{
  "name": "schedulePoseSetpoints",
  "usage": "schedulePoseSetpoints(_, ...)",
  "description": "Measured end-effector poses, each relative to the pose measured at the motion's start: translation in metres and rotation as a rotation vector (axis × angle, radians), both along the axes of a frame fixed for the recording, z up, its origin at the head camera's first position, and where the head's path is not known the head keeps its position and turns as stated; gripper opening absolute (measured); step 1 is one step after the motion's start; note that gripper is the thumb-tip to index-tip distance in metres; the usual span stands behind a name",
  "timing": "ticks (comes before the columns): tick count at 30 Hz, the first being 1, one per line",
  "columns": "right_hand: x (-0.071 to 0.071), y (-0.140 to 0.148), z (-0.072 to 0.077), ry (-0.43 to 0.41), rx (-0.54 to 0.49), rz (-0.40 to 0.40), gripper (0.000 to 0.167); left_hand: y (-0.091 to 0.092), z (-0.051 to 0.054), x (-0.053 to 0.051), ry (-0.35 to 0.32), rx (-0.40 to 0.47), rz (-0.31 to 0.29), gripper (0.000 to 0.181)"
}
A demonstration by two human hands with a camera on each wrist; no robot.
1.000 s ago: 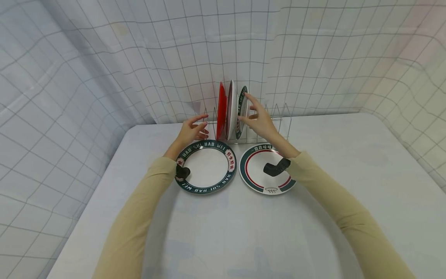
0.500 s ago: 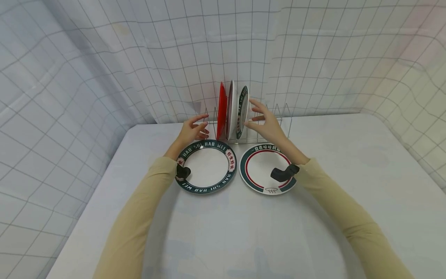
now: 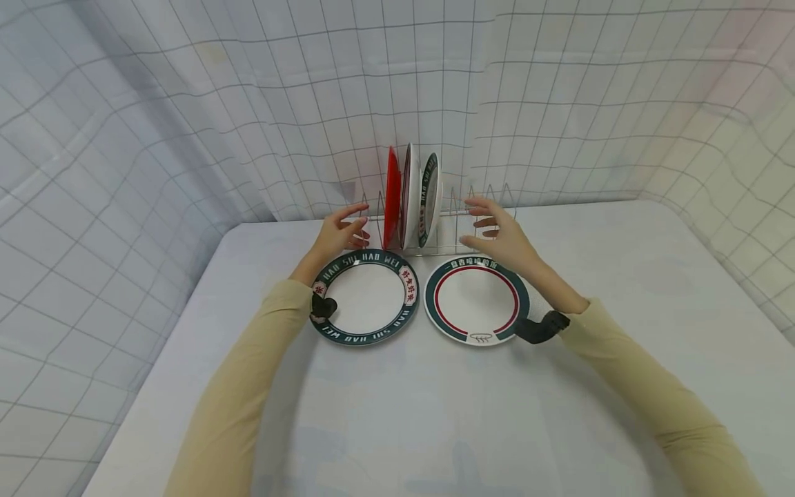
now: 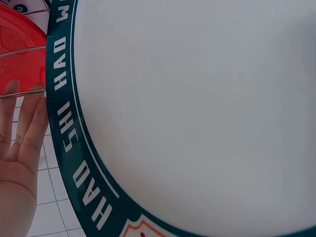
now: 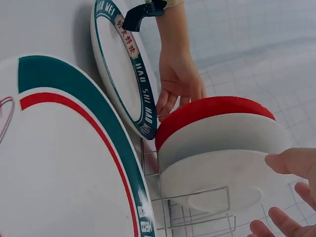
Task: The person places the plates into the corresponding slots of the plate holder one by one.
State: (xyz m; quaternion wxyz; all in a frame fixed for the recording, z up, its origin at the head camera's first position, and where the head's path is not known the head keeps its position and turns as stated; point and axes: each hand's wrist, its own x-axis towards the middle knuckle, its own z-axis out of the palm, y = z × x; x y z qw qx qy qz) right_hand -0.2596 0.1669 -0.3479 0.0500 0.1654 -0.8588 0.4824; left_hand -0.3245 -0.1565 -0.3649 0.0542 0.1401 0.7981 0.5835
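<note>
Three plates stand on edge in a wire rack (image 3: 456,235): a red plate (image 3: 391,200), a white plate (image 3: 409,197) and a green-rimmed plate (image 3: 430,197). My left hand (image 3: 332,235) is at the rack's left end, fingers loosely bent and holding nothing; in the left wrist view its fingers (image 4: 29,123) reach to the wires before the red plate. My right hand (image 3: 506,238) hovers right of the standing plates, thumb and fingers apart, with nothing between them. Below the rack lie a green-rimmed lettered plate (image 3: 366,297) and a plate with green and red rings (image 3: 477,304).
The rack stands at the back of a white table (image 3: 397,414), against a white grid-patterned cloth (image 3: 385,83). Black wrist-worn pieces (image 3: 542,327) hang over the edges of the lying plates. More rack slots stretch right behind my right hand.
My right hand has let go of the green-rimmed plate in the rack and drawn back to the right. That plate stays standing. The left hand has stayed about where it was.
</note>
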Motion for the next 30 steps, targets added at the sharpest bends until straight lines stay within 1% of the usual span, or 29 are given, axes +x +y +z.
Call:
schedulePoseSetpoints(3,0.006,0.013,-0.004,-0.014,0.018,-0.011,0.068,0.0,-0.001,-0.001,0.002,0.004,-0.009,0.045)
schedulePoseSetpoints(8,0.016,0.035,-0.014,-0.057,0.042,-0.031,0.07,-0.001,-0.003,-0.004,0.005,-0.009,-0.007,0.044)
schedulePoseSetpoints(10,0.019,0.042,-0.019,-0.075,0.041,-0.037,0.07,-0.004,-0.007,-0.008,0.015,-0.016,-0.006,0.045)
schedulePoseSetpoints(14,0.027,0.053,-0.029,-0.104,0.031,-0.041,0.072,-0.008,-0.019,-0.018,0.044,-0.026,-0.002,0.046)
schedulePoseSetpoints(17,0.032,0.059,-0.037,-0.131,0.024,-0.052,0.074,-0.01,-0.025,-0.021,0.061,-0.029,-0.005,0.047)
schedulePoseSetpoints(21,0.037,0.067,-0.044,-0.183,0.004,-0.055,0.078,-0.01,-0.025,-0.021,0.073,-0.032,-0.011,0.047)
schedulePoseSetpoints(24,0.042,0.071,-0.048,-0.235,-0.003,-0.053,0.08,-0.01,-0.023,-0.019,0.071,-0.041,-0.001,0.046)
schedulePoseSetpoints(27,0.047,0.075,-0.051,-0.28,0.006,-0.055,0.081,-0.01,-0.022,-0.019,0.059,-0.045,0.001,0.045)
schedulePoseSetpoints(30,0.051,0.079,-0.054,-0.306,0.013,-0.057,0.081,-0.01,-0.022,-0.02,0.048,-0.044,-0.006,0.045)
